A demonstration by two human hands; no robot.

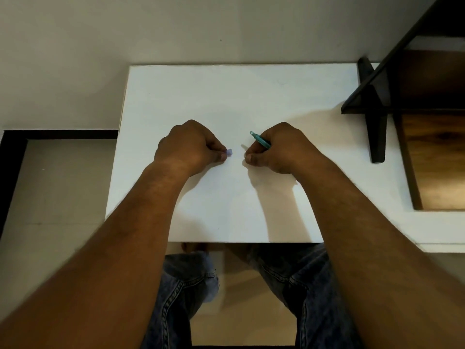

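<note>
Both fists rest near the middle of a white table (226, 91). My left hand (191, 144) has its fingers curled and pinches a small pale bluish-white piece (230, 152) between thumb and forefinger; only its tip shows. My right hand (279, 149) grips a teal pen (260, 140), whose upper end sticks out up and to the left above the knuckles. The pen's lower end is hidden inside the fist. A narrow gap of bare tabletop separates the two hands.
A dark wooden shelf frame (377, 96) stands on the table's right side, with brown wood panels (432, 152) behind it. The wall (176, 26) runs along the back. Below the table's near edge are my jeans-clad legs (186, 293) and a tiled floor (60, 187) at left.
</note>
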